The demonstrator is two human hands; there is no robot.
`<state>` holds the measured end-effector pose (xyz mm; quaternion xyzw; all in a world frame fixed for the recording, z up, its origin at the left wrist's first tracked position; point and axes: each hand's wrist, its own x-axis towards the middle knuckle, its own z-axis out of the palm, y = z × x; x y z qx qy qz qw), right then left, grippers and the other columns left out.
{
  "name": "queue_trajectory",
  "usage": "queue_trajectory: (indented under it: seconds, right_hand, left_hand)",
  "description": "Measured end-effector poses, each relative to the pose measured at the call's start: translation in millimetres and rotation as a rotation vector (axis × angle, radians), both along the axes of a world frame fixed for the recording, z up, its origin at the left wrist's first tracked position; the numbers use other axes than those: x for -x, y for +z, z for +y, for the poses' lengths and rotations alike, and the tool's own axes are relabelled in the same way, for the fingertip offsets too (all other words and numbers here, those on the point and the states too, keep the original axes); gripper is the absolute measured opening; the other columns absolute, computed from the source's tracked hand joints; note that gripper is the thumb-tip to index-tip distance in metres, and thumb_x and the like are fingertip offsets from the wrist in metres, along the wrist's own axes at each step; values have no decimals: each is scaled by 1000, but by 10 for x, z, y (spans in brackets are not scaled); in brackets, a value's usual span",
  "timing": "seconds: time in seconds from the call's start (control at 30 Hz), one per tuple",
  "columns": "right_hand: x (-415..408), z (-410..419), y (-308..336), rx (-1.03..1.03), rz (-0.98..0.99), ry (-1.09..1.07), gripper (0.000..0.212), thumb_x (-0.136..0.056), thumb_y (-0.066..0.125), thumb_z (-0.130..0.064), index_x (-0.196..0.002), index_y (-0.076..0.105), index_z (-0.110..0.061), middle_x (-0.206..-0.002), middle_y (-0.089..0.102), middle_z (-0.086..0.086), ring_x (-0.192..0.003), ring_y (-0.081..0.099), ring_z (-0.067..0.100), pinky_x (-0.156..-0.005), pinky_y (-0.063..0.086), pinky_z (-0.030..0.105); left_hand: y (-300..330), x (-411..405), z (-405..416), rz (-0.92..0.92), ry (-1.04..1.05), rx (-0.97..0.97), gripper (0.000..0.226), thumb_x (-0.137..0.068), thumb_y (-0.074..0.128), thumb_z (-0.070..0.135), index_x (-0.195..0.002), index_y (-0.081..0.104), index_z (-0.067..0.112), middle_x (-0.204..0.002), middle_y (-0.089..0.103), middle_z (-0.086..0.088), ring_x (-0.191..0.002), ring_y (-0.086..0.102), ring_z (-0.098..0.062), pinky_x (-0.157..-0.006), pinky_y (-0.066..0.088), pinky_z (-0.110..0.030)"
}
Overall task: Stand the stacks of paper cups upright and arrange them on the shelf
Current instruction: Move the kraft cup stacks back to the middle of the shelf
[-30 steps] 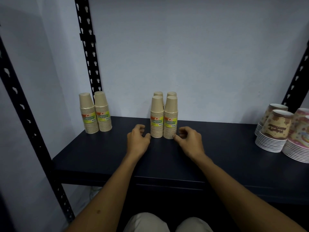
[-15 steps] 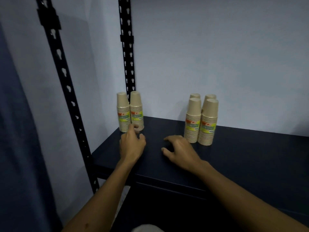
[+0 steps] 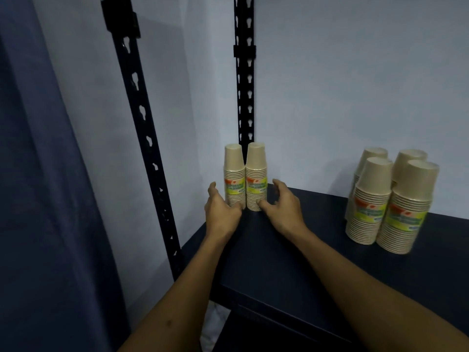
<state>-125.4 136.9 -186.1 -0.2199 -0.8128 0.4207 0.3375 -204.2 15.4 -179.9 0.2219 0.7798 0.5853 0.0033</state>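
Two upright stacks of tan paper cups (image 3: 245,177) with yellow-green labels stand side by side in the back left corner of the dark shelf (image 3: 291,262). My left hand (image 3: 220,210) reaches along the left side of this pair, thumb in front of the left stack's base. My right hand (image 3: 281,204) is spread at the right side, thumb tip touching the right stack's base, fingers a little apart from it. Several more upright stacks (image 3: 390,199) stand grouped at the right of the shelf.
Black slotted shelf posts rise at the front left (image 3: 142,118) and at the back corner (image 3: 245,72), right behind the pair. A dark blue curtain (image 3: 38,199) hangs at the left. A pale wall closes the back.
My view has swung left and closer. Both hands have left the right group of stacks and moved to the pair in the corner, now flanking it.
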Motion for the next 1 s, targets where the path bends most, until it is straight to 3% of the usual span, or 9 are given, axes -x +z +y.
queue_trajectory:
  seconds: [0.07, 0.17, 0.23, 0.53, 1.0]
  right_hand:
    - [72, 66, -7, 24, -10, 38, 75, -84, 71, -18, -147, 31, -13, -145, 44, 5, -134, 41, 19, -109, 39, 37]
    - [106, 92, 14, 54, 32, 141, 59, -84, 70, -10, -137, 46, -15, -124, 59, -5, -116, 56, 10, -98, 46, 26]
    - [87, 88, 29, 97, 58, 167, 54, -84, 70, -7, -133, 50, -13, -121, 63, -3, -108, 60, 8, -94, 49, 25]
    - [-298, -35, 27, 152, 83, 143, 56, -81, 72, -6, -133, 51, -13, -123, 65, 1, -108, 62, 10, -96, 50, 27]
    - [-1318, -292, 6, 106, 66, 69, 57, -80, 76, -12, -131, 51, -15, -122, 64, 0, -108, 61, 9, -94, 50, 25]
  left_hand:
    - [-14, 52, 16, -3, -31, -3, 76, -86, 68, 10, -148, 25, 14, -139, 49, -8, -125, 49, -22, -92, 41, -27]
    - [-57, 101, 31, 36, -45, -23, 53, -86, 66, 10, -134, 45, 14, -125, 60, -3, -104, 57, -11, -83, 42, -20]
    - [-60, 115, 28, 25, -47, -57, 48, -86, 67, 12, -130, 49, 15, -122, 61, -1, -99, 55, -7, -82, 44, -21]
    - [-28, -90, -90, 4, -164, -54, 44, -86, 68, 13, -126, 52, 16, -125, 61, -4, -111, 59, -15, -98, 49, -38]
    - [6, -690, -304, 13, -374, -2, 44, -81, 73, 13, -121, 54, 16, -118, 65, -4, -107, 62, -12, -96, 50, -34]
